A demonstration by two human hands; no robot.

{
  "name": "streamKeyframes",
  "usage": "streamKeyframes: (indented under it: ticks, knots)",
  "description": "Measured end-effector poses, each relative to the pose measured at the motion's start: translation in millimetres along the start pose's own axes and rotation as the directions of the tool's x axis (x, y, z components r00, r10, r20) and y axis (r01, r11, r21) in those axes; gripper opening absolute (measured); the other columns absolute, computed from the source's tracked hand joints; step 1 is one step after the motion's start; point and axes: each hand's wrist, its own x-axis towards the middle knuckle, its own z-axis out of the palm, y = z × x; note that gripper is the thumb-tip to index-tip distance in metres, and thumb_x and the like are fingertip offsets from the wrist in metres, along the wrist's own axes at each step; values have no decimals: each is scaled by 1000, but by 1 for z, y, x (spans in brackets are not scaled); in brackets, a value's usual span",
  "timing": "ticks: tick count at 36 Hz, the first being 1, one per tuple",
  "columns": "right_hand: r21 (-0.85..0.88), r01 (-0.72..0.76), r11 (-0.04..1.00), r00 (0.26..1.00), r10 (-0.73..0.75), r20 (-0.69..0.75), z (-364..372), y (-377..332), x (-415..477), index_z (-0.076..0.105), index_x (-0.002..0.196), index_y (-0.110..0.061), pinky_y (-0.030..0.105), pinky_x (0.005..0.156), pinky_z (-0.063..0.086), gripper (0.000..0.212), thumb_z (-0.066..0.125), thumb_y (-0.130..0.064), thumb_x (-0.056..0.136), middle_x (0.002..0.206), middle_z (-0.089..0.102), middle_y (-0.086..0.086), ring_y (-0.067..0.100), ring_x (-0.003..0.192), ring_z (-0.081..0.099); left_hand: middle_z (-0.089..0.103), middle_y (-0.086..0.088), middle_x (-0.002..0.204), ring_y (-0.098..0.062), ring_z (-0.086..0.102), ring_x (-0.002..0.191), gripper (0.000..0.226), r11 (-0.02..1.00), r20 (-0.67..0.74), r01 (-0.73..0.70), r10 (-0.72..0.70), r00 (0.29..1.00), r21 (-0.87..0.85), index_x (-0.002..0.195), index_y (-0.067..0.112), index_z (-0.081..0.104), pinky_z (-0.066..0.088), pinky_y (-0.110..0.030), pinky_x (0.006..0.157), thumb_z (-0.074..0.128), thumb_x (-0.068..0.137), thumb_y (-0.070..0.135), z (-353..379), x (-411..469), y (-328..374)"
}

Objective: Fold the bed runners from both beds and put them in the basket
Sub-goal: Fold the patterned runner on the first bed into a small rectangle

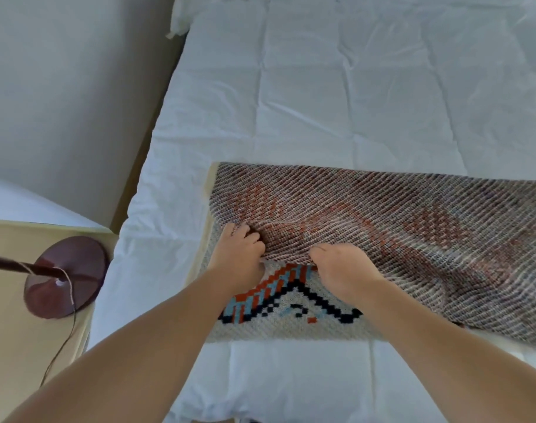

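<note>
A woven bed runner (398, 221) lies across the white bed (337, 96), folded over on itself so its brownish striped underside faces up. Its patterned face, with orange, light blue and black motifs, shows beneath near the front edge. My left hand (239, 254) pinches the folded layer's lower edge near the runner's left end. My right hand (343, 270) grips the same edge a little to the right. The runner continues out of view on the right. No basket is in view.
A beige bedside table (13, 346) stands to the left of the bed, carrying a round dark red lamp base (65, 276) with a thin cord. A pale wall fills the upper left. A pillow corner (181, 16) shows at the bed's head.
</note>
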Motion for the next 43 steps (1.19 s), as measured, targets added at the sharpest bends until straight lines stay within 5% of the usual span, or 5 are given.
streamKeyframes:
  ticks: [15, 22, 27, 33, 43]
  knots:
    - [-78, -10, 997, 990, 21, 142, 7, -13, -12, 47, 108, -11, 35, 74, 52, 26, 37, 4, 90, 104, 62, 6, 23, 83, 59, 57, 7, 70, -19, 55, 73, 18, 996, -58, 82, -79, 995, 38, 72, 24, 64, 31, -32, 79, 73, 61, 13, 4, -66, -25]
    - [-195, 111, 974, 977, -71, 201, 17, -22, -27, 40, 124, -9, 35, 72, 50, 38, 38, 2, 88, 111, 62, 7, 26, 94, 63, 61, 6, 95, -19, 54, 94, 13, 971, 32, 238, -239, 970, 21, 96, 25, 62, 32, -33, 84, 52, 88, 26, 6, -104, -9]
    - [-211, 124, 970, 974, -79, 213, 24, -21, -45, 42, 115, -12, 35, 70, 47, 23, 39, -7, 93, 107, 63, 6, 26, 91, 64, 59, -1, 84, -26, 56, 87, 13, 984, -168, 176, -172, 971, 5, 77, 16, 61, 36, -40, 90, 60, 72, 28, 28, -122, -5]
    - [-244, 89, 966, 979, -40, 200, 35, -18, -50, 40, 119, -12, 34, 73, 47, 28, 40, -5, 91, 113, 61, 6, 26, 96, 64, 55, -1, 67, -24, 53, 60, 37, 980, -178, 190, -197, 964, -55, 65, 17, 54, 41, -30, 58, 81, 44, 2, 38, -122, -6]
    - [-161, 12, 987, 992, 9, 124, 49, -29, -58, 42, 110, -11, 36, 73, 48, 25, 41, 0, 88, 105, 61, 7, 28, 89, 62, 60, -6, 82, -30, 51, 90, 2, 999, -465, -16, -3, 886, -39, 68, 10, 60, 38, -46, 97, 58, 69, 10, 39, -135, -25]
